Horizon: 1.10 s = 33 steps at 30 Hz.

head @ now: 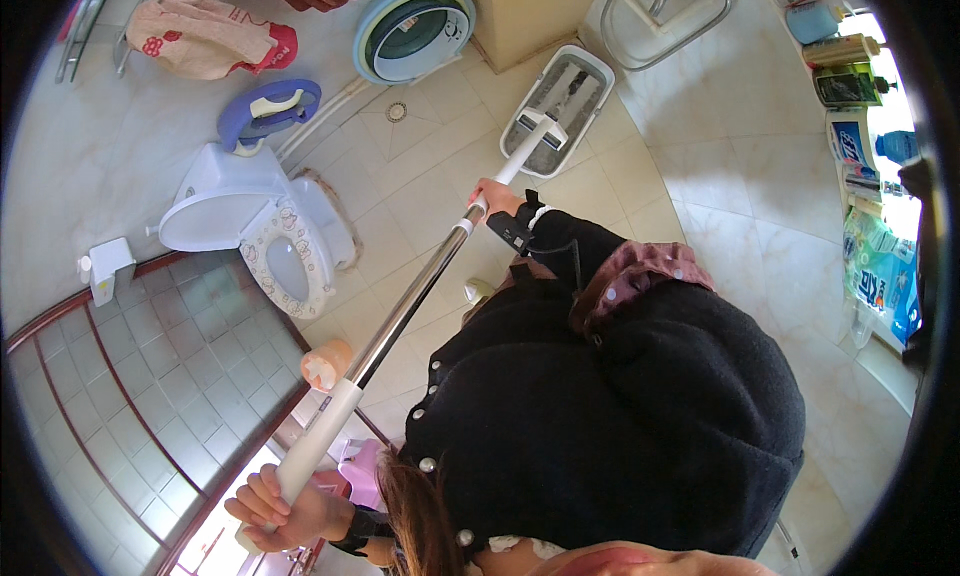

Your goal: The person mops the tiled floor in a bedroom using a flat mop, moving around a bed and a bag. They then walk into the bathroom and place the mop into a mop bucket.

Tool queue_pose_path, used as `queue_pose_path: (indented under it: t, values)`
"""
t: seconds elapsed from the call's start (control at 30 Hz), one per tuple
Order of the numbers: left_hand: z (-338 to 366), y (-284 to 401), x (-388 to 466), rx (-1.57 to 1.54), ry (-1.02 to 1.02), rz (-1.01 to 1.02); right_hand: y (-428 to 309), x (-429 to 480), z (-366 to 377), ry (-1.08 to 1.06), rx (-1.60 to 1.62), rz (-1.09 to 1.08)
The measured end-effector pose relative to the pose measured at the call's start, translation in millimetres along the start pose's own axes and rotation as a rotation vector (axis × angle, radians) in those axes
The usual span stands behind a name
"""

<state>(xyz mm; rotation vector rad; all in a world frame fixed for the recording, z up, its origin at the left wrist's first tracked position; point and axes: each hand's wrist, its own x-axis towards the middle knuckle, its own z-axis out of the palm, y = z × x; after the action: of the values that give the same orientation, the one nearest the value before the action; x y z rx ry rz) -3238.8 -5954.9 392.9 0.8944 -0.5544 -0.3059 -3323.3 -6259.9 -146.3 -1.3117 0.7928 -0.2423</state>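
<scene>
A long mop handle (412, 298) runs slantwise across the view, with a white grip, a shiny metal tube and a white lower tube. My left hand (289, 508) is wrapped around the white grip near its top end. Farther down, my right hand (495, 197) grips the pole where the metal meets the white tube. The white mop head (544, 129) is at a rectangular white-and-grey bucket (592, 137), with its lower part hidden. Greyish contents, apparently water, show inside the bucket. Dark straps circle both wrists, and a small black device sits at the right one.
A toilet (326, 208) with a patterned seat cover stands at left, a blue child's seat (266, 114) behind it. Stacked basins (367, 43) lean by the wall. An orange bin (326, 362) is near the doorway. Several bottles (844, 84) line the right sill; a floor drain (396, 111) lies ahead.
</scene>
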Motion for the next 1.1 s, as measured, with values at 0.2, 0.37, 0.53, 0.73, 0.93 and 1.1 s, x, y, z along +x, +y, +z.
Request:
queue_pose_path:
  t: [0.2,0.37,0.53,0.73,0.93,1.1]
  values:
    - [7,-21,-18,0.122,0.144,0.071,61,17,-2,0.06,0.373,0.089]
    - [-8,-12,-48,0.157,0.325,0.082,57,13,-14,-0.092,0.723,0.553]
    - [-35,6,-79,0.141,0.279,0.053,51,-1,-6,-0.064,0.098,0.203]
    - [-60,31,-97,0.109,0.267,0.101,14,-39,9,-0.097,-0.117,0.162]
    - [-90,58,-106,0.064,0.277,0.117,-20,-75,32,-0.15,-0.309,0.085]
    - [-103,75,-106,-0.004,0.237,0.095,-20,-79,47,-0.153,-0.38,0.098]
